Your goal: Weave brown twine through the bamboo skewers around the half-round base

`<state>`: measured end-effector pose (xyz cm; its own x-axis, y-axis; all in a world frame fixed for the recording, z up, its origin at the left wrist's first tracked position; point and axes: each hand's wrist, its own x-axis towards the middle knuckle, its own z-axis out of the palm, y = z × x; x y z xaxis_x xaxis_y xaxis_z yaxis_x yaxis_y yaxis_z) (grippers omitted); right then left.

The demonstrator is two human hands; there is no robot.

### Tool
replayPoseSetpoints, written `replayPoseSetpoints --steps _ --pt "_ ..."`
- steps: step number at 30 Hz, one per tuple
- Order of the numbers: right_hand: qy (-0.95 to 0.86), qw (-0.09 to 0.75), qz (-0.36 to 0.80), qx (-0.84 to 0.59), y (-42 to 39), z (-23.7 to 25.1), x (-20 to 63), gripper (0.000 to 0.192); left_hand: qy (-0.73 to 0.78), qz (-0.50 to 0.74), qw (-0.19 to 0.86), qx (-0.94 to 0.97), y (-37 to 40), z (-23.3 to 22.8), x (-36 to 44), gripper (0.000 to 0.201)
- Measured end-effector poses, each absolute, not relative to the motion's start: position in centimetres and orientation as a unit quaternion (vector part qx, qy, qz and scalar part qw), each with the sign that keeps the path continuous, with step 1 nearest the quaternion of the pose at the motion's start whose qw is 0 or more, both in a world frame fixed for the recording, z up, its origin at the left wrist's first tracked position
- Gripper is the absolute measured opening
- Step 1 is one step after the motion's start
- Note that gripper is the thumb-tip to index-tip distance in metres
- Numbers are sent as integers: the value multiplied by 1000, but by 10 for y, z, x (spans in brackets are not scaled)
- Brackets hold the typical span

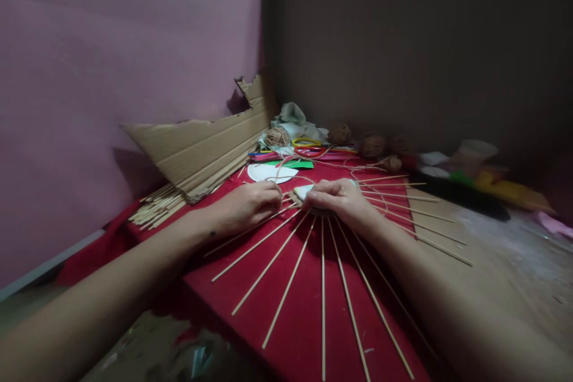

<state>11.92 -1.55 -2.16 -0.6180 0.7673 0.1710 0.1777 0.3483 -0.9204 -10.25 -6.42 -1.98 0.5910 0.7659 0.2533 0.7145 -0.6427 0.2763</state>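
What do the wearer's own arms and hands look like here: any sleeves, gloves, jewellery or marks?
Both forearms are bare up to the frame edge, with no sleeves in view. The left hand and right hand wear no gloves, and no rings, watch or bracelets show. A small dark mark sits near the left wrist; whether it is a tattoo or a mole cannot be told.
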Motion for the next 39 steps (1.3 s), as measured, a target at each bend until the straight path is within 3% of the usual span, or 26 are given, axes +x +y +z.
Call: replayPoseSetpoints --steps 10,15,22,29,39 --pt "-792 338 457 -224 -39 -19 97 21 451 216 112 859 -84 -16 -111 16" --pt "-904 284 219 -234 -39 -36 91 53 474 248 152 831 -96 -26 -130 21" --pt "-955 160 41 -247 -43 -42 79 55 473 277 120 828 -107 -33 -148 22" --pt "-950 172 56 -255 -40 -42 77 57 577 318 147 738 -120 -35 -168 31" --pt "-946 199 70 -248 -38 -47 80 52 568 352 111 736 -133 -41 -179 26"
